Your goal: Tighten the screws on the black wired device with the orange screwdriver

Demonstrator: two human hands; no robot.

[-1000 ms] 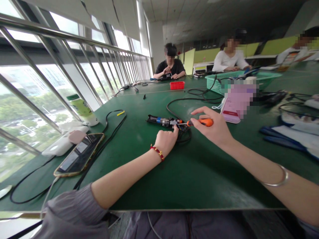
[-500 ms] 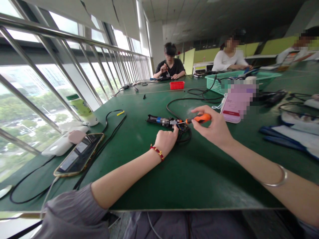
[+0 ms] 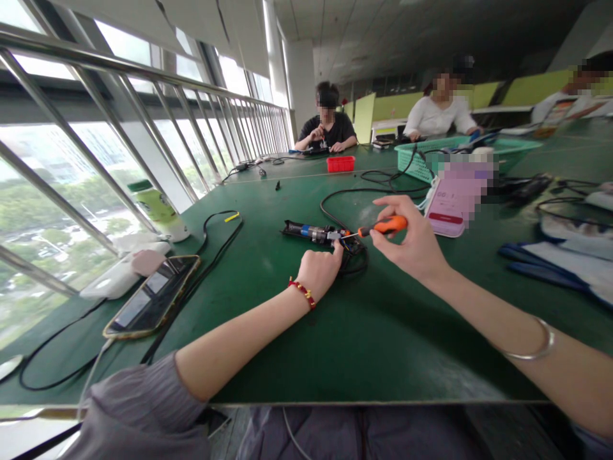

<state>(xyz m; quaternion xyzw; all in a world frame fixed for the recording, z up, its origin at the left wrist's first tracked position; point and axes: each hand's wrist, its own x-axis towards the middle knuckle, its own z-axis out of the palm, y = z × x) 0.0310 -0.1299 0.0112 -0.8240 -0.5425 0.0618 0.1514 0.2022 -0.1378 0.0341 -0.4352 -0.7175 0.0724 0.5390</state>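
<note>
A dark cylindrical device (image 3: 311, 232) with a blue band lies on the green table (image 3: 268, 332), its right end showing small coloured wires and a grey part. My left hand (image 3: 320, 268) rests at that end, its fingers closed and a fingertip pressed on the grey part. In my right hand (image 3: 407, 239) is an orange and black screwdriver (image 3: 390, 223), its handle between thumb and fingers. The thin shaft points left, with its tip at the grey part near my left fingertip. A black cable is coiled beside the device.
On the left are a phone (image 3: 152, 300), a green-capped bottle (image 3: 160, 214) and black cables. Behind the device stand a red tray (image 3: 340, 164) and a green basket (image 3: 412, 163). A pink phone (image 3: 447, 201) and gloves (image 3: 565, 255) lie right. Several people sit beyond.
My right hand has shifted slightly, its fingers turned a little on the orange handle. My left hand and the device look unmoved. The person in white across the table has moved a hand left.
</note>
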